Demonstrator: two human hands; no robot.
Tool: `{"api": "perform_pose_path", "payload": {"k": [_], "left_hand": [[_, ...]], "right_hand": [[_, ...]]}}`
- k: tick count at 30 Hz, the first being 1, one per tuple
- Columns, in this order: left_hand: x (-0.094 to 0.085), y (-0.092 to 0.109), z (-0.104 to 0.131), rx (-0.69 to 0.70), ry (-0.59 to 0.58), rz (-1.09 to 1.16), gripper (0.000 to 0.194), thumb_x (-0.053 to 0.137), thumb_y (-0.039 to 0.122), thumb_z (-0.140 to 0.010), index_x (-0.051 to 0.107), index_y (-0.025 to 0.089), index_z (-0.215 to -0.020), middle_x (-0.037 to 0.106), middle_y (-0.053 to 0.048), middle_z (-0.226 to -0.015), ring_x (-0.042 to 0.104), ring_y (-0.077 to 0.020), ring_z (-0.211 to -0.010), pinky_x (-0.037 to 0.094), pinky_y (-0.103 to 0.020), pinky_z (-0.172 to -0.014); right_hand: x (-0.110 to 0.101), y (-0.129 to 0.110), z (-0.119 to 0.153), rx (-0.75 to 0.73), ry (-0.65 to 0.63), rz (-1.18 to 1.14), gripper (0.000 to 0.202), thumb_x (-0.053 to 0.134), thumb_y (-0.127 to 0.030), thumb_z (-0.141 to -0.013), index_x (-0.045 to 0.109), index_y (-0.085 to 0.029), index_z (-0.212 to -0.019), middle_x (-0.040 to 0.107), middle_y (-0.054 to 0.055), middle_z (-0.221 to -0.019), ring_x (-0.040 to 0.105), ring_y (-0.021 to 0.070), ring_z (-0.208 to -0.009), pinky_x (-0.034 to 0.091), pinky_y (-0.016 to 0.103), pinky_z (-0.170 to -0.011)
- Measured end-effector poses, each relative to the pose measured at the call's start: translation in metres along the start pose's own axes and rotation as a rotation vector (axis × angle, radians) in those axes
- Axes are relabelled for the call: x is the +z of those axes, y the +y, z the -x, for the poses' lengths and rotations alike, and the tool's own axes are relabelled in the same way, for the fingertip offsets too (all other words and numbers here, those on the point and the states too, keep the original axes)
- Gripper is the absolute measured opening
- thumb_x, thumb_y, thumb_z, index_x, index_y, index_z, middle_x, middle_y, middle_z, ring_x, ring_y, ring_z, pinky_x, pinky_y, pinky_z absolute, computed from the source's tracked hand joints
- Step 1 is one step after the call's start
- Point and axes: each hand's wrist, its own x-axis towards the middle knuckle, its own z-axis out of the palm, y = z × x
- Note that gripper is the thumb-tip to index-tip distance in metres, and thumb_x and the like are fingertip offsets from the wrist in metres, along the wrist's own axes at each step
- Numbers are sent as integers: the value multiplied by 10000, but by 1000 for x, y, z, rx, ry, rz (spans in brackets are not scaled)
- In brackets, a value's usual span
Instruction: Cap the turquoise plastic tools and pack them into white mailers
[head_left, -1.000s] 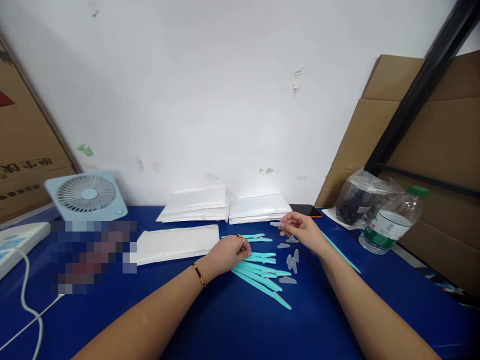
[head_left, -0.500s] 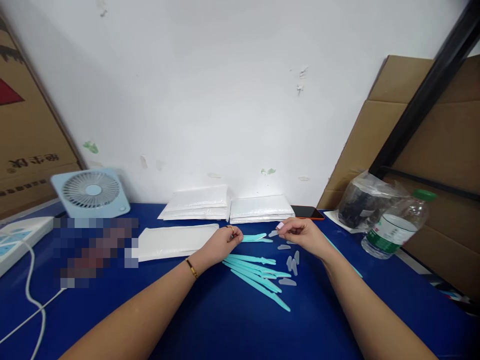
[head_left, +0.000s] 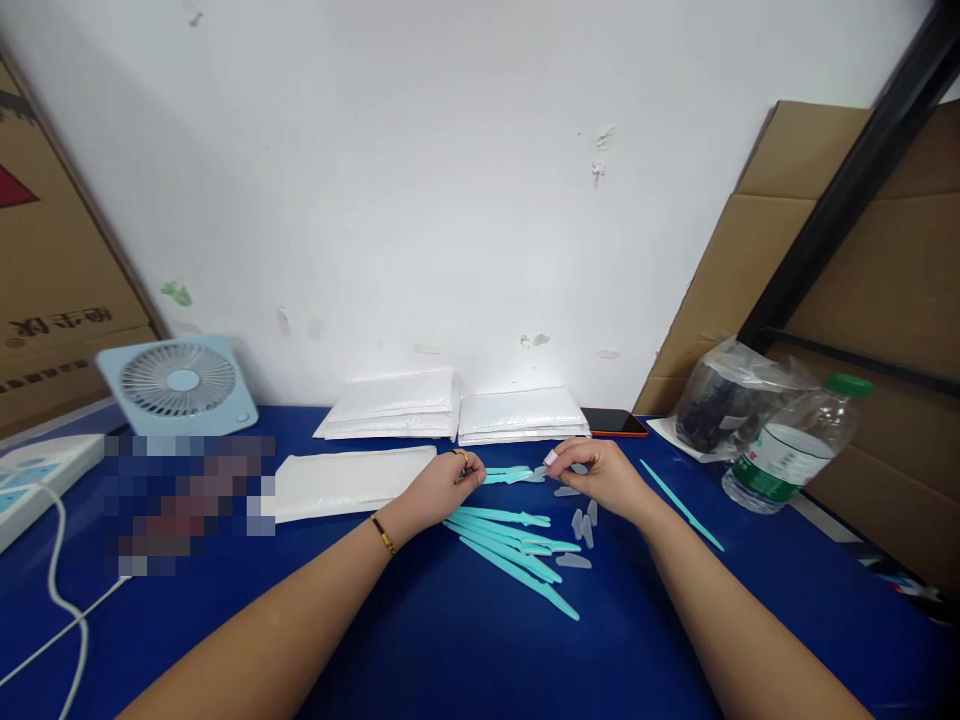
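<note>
My left hand (head_left: 452,484) is closed on the handle ends of turquoise razors (head_left: 504,475), whose blade ends point right. My right hand (head_left: 592,470) pinches a small translucent cover (head_left: 538,474) at the razors' blade ends. Below the hands, several turquoise razors (head_left: 517,548) lie fanned out on the blue table. More translucent covers (head_left: 587,530) lie scattered beneath my right hand. One lone turquoise razor (head_left: 681,505) rests to the right of my right wrist.
White padded envelopes (head_left: 394,405) are stacked by the wall, with another stack (head_left: 521,415) beside them and one envelope (head_left: 330,485) nearer. A phone (head_left: 615,423), a bottle (head_left: 787,450) and a bagged dark item (head_left: 709,405) stand right. A fan (head_left: 182,385) and power strip (head_left: 45,480) are left.
My right hand has moved slightly left, bringing a translucent cover against the blade ends of the held razors. My left hand keeps its grip in nearly the same place.
</note>
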Motion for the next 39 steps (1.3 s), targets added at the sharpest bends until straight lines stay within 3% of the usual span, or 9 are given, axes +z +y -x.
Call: {"api": "perform_pose_path", "payload": {"k": [6,14,19,23,26,31,34,39], "left_hand": [[-2,2,1,3,9,-9,251,407,364,-846,572,183,-790,590,-6,-781,516,-143,-706,386,-248,-639],[10,4,-7,28,24,-46,225,415,323,-855,591,188,-821,603,-9,-795,539,-142,-726,407,-249,-659],[8,6,-6,82,65,-164,195,523,327,-810,615,219,-945,603,-25,-969,543,-170,-889,408,-270,-778],[3,15,2,180,-129,-216,206,600,406,-753,642,242,-868,610,-2,-883,544,-166,-863,398,-251,-735],[5,18,4,147,-179,-240,189,592,395,-754,649,221,-799,610,-8,-818,545,-158,-809,386,-243,-692],[10,10,-1,59,-105,-185,191,533,373,-790,606,198,-772,616,-1,-785,545,-135,-709,377,-231,-616],[10,4,-3,4,-64,-162,186,516,378,-800,577,202,-810,607,12,-718,542,-132,-650,366,-230,-568],[7,3,-3,-6,-24,-192,175,515,366,-803,577,202,-807,613,-2,-748,552,-149,-690,359,-239,-576]], "right_hand": [[0,-1,0,5,0,-4,100,620,-189,-708,718,-208,-717,671,43,-834,631,173,-775,493,277,-683],[19,-2,-2,12,-37,-47,131,591,-153,-706,708,-208,-729,667,27,-835,630,153,-753,494,251,-678],[1,14,-1,84,-71,181,151,554,-201,-744,700,-209,-780,669,27,-829,614,148,-716,462,243,-632],[-12,17,4,144,-247,372,124,623,-231,-683,696,-206,-780,652,19,-750,583,136,-645,420,216,-572],[-7,14,4,151,-313,463,117,603,-176,-661,678,-192,-750,640,17,-722,566,124,-615,390,197,-544],[9,8,2,116,-232,623,118,547,-123,-652,625,-179,-720,620,35,-768,538,129,-631,360,212,-552],[12,6,1,83,-201,537,119,512,-102,-669,592,-176,-717,603,31,-755,534,130,-638,375,224,-573],[5,5,3,171,-227,42,191,461,-252,-824,596,-167,-930,585,7,-654,569,123,-575,419,227,-533]]}}
